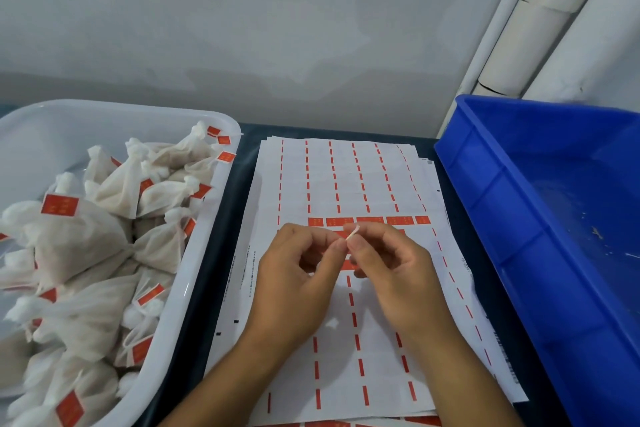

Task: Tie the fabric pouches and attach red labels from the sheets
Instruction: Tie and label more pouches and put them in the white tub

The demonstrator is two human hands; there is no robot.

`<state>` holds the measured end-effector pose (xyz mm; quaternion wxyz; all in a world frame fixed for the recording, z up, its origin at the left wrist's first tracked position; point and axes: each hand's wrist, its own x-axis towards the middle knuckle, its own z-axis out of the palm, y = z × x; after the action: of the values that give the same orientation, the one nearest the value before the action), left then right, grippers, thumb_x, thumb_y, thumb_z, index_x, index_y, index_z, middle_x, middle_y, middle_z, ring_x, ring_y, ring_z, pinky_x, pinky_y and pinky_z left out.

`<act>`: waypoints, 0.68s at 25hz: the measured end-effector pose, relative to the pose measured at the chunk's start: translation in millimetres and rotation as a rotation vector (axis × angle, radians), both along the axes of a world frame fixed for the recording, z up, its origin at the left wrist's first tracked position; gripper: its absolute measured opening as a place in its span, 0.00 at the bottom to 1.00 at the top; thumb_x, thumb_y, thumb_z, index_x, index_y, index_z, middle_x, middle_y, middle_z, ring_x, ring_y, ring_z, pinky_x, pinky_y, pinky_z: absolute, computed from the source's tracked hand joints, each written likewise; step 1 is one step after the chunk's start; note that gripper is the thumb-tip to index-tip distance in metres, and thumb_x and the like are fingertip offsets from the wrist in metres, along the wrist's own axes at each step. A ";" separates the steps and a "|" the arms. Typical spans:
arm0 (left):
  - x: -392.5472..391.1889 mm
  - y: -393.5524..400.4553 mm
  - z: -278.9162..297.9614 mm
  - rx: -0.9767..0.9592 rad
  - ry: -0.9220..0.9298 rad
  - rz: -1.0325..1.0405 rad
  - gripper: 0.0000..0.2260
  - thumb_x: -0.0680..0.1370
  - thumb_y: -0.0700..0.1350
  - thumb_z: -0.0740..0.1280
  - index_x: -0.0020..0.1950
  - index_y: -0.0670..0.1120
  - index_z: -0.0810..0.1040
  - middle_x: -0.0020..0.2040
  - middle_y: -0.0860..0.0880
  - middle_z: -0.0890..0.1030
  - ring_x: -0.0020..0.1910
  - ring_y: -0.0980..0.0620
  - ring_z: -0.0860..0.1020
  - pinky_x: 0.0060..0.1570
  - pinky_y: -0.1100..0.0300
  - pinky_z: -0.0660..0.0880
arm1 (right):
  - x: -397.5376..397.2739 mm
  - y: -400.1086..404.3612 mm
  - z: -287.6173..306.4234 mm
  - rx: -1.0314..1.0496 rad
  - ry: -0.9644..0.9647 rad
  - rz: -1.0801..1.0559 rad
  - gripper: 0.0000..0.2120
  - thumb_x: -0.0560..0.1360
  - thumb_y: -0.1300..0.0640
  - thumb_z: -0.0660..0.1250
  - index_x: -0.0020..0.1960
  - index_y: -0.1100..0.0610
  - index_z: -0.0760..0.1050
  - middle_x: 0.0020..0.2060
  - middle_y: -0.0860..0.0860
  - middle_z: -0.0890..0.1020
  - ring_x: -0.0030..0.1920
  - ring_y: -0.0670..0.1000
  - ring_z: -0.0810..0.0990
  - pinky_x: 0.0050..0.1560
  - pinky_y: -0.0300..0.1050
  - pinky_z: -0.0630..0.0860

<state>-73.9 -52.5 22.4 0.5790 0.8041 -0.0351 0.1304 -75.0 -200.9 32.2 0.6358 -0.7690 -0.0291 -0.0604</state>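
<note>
Both hands meet above the label sheets (346,322): left hand (294,288) and right hand (398,274) pinch one small red label (350,235) between fingertips. Tied pouches (104,236) fill the tub to their left. The sticky label could fold onto itself.

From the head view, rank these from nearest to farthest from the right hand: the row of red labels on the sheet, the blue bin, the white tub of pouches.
From the right hand:
1. Row of red labels: on the sheet, just beyond the fingertips.
2. Blue bin: to the right, across a strip of sheet.
3. White tub of pouches: to the left, past the left hand.
</note>
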 end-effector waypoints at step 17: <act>-4.2 0.5 1.8 0.088 0.184 -0.103 0.26 0.74 0.61 0.75 0.65 0.69 0.66 0.59 0.71 0.69 0.59 0.67 0.73 0.52 0.73 0.76 | -7.0 18.3 26.0 -0.026 -0.259 -0.173 0.06 0.78 0.46 0.66 0.48 0.45 0.79 0.42 0.44 0.84 0.46 0.48 0.85 0.45 0.41 0.84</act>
<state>-78.1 -52.0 24.2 0.5497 0.8345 -0.0288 0.0244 -82.0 -182.5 58.2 0.6093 -0.7624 -0.0452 -0.2131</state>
